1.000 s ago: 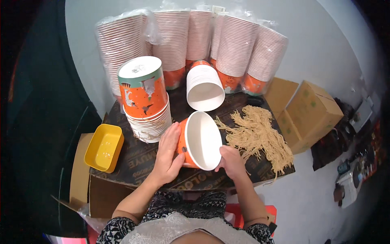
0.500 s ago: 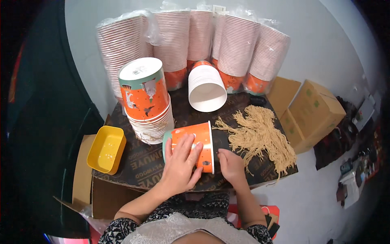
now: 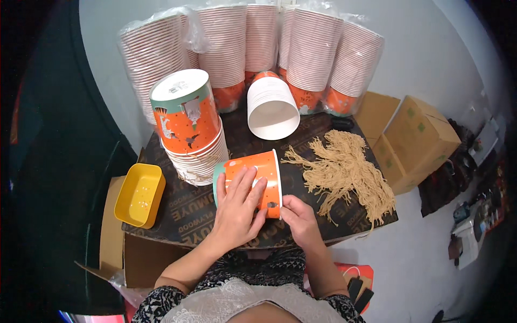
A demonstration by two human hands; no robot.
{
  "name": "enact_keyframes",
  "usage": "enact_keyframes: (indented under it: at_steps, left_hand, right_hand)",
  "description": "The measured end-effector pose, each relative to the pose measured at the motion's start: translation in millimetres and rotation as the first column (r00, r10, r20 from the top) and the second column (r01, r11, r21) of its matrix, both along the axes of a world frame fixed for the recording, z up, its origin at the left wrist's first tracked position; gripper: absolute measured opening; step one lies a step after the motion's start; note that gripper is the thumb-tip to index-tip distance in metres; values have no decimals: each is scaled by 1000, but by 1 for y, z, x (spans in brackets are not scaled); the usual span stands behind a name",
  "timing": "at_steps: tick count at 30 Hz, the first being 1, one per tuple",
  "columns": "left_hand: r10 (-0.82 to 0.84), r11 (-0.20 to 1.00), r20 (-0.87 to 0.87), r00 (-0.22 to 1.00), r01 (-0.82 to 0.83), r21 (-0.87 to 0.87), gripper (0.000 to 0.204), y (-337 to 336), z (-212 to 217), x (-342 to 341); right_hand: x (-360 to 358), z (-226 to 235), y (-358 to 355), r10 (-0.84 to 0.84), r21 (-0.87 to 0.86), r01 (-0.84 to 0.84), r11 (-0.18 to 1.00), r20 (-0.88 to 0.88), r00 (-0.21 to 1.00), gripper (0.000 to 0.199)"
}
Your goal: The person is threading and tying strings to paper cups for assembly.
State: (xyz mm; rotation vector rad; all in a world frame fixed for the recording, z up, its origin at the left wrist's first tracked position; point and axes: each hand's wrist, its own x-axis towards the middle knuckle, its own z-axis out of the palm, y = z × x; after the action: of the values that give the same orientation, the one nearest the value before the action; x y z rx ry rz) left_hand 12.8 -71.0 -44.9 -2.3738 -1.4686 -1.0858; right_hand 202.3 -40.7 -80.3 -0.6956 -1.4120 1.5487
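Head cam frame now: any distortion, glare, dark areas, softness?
Head view: fisheye bows the tabletop's front edge, corners fall to black; head view: dark panel on the left shows little detail; head view: bright highlights on the clear plastic wrap; head view: far-right clutter looks soft, orange cup clearer.

A dark table [image 3: 234, 130] is bearing wrapped paper-cup stacks [image 3: 313, 54] along its rear edge, a yellow tray [image 3: 154, 204] at its front-left corner, tan cords [image 3: 350, 175] near its right edge.

Right fingers [image 3: 291, 205] back at cup rim [image 3: 278, 177]
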Motion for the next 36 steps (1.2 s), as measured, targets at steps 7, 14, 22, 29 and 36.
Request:
enact_keyframes:
  at_steps: [7,14,22,29,36]
  left_hand:
    - [-49,999,179,983,50,-2,48,3,-5,0]
    - [-168,984,246,954,150,91,26,6,-10,-2]
    - [-214,976,260,942,194,99,28,10,-13,-5]
    - [-242,963,265,933,197,185,27,9,-24,-6]
    - [-215,938,250,944,127,323,23,7,-33,-11]
  right_hand:
    - [-18,-4,-2,-12,-70,-6,998,-253,967,23]
    - [-29,-11,-6,-41,-97,5,995,-372,927,21]
    - [-31,-13,-12,-93,-31,88,996,-230,969,13]
    - [-46,-21,-18,-314,280,325,904,-84,946,9]
    - [-58,-13,-26,-348,410,328,851,-27,937,10]
